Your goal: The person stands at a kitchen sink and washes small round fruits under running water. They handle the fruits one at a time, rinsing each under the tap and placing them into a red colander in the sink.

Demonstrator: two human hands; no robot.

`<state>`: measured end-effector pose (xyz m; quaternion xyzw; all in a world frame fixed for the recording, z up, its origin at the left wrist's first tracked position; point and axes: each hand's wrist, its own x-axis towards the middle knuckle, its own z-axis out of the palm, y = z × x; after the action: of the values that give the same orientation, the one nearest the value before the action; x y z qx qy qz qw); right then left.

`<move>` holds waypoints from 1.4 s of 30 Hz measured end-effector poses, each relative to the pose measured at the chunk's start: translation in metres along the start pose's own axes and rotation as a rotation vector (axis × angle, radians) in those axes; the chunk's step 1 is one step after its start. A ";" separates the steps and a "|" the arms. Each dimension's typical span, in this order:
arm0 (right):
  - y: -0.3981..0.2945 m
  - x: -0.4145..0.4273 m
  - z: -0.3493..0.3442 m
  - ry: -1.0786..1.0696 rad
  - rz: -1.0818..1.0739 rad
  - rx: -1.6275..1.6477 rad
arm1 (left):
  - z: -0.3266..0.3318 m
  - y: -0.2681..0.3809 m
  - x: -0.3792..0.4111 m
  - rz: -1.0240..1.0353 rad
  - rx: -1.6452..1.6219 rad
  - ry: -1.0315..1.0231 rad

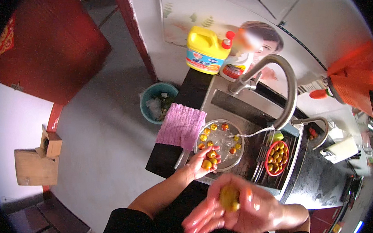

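Note:
My left hand (199, 165) is palm up at the near rim of a clear round basin (244, 151), cupping several small yellow-brown fruits (207, 164) that look like jujubes. More of these fruits (214, 126) float in the basin's water, mostly along its rim. A stream from the curved metal faucet (291, 91) runs into the basin, which sits in the sink (208, 179). Close to the camera and blurred, my right hand (243, 207) holds one fruit (229, 198) between thumb and fingers. A red-rimmed oval basket (267, 162) full of the same fruits rests on the rack to the right.
A pink towel (180, 125) hangs over the black counter's edge, beside a teal waste bin (143, 105) on the floor. Behind the sink stand a yellow detergent jug (209, 49) and a white bottle (235, 67). A smaller faucet (326, 125) is at the right.

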<state>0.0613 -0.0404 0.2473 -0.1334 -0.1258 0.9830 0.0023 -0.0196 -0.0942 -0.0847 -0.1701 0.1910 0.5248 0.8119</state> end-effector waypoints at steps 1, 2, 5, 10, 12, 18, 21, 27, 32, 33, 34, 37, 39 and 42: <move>0.007 0.004 0.003 -0.048 0.024 0.059 | -0.001 -0.002 0.001 -0.006 -0.011 0.024; 0.016 0.009 -0.001 -0.149 0.028 0.095 | -0.002 -0.003 0.001 -0.017 -0.018 0.033; 0.020 0.025 0.010 -0.230 0.063 0.224 | -0.006 -0.005 0.002 -0.013 -0.038 0.030; 0.012 0.055 0.024 -0.034 0.072 0.127 | -0.008 -0.002 -0.002 -0.019 -0.123 -0.019; 0.007 0.074 0.025 0.050 -0.017 0.013 | -0.016 -0.003 0.002 -0.013 -0.065 -0.066; -0.040 0.208 -0.093 0.241 -0.543 -1.386 | -0.006 0.006 0.005 -0.005 -0.217 0.097; -0.063 0.194 -0.113 0.504 -0.616 -1.441 | 0.005 0.018 0.002 0.112 -0.187 -0.117; -0.080 0.088 -0.190 0.652 -0.693 -0.515 | 0.040 0.036 -0.009 0.110 -0.203 -0.280; -0.060 0.017 -0.241 0.501 -0.616 -0.032 | 0.056 0.037 -0.004 0.133 -0.190 -0.358; -0.055 0.017 -0.230 0.598 -0.558 0.108 | 0.061 0.037 -0.004 0.129 -0.162 -0.332; -0.052 0.013 -0.227 0.577 -0.522 0.103 | 0.064 0.036 -0.004 0.125 -0.160 -0.327; -0.052 0.002 -0.230 0.479 -0.482 0.082 | 0.075 0.029 0.003 0.095 -0.128 -0.327; -0.050 0.003 -0.227 0.501 -0.579 0.063 | 0.081 0.024 0.009 0.081 -0.109 -0.317; -0.047 0.005 -0.194 0.574 -0.764 0.010 | 0.091 0.019 0.018 0.066 -0.078 -0.366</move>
<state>0.1061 0.0533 0.0764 -0.3436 -0.1555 0.8358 0.3989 -0.0186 -0.0291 -0.0157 -0.0967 0.0251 0.5802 0.8083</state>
